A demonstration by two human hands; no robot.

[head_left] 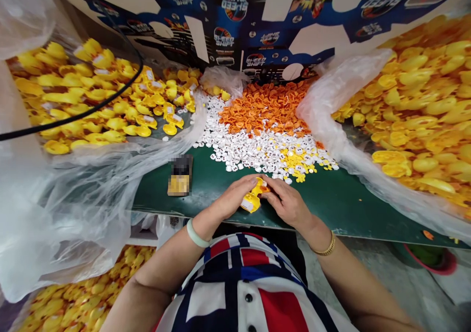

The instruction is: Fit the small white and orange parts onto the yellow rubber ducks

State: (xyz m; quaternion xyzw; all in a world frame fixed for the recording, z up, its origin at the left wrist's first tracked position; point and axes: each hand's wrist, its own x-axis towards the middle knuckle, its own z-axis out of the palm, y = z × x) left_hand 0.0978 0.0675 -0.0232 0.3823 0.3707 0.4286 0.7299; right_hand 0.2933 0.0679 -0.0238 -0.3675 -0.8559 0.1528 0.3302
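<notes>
A yellow plastic toy duck shell (251, 202), with a white patch inside, is held over the front of the green table. My left hand (235, 194) is closed around its left and upper side. My right hand (290, 203) pinches at the duck's right side, where an orange beak piece (264, 189) shows beside the fingertips. Small white pieces with dark markings, like eyes (253, 150), lie scattered just beyond my hands. Among them are small yellow pieces (296, 160). The fingers partly cover the shell.
Orange beak pieces (265, 104) are heaped behind the white ones. Yellow duck shells (427, 106) fill plastic sheeting at right; more yellow duck parts (106, 96) lie at left. A pixelated object (180, 175) rests on the green table (221, 167). A black cable (91, 100) crosses the upper left.
</notes>
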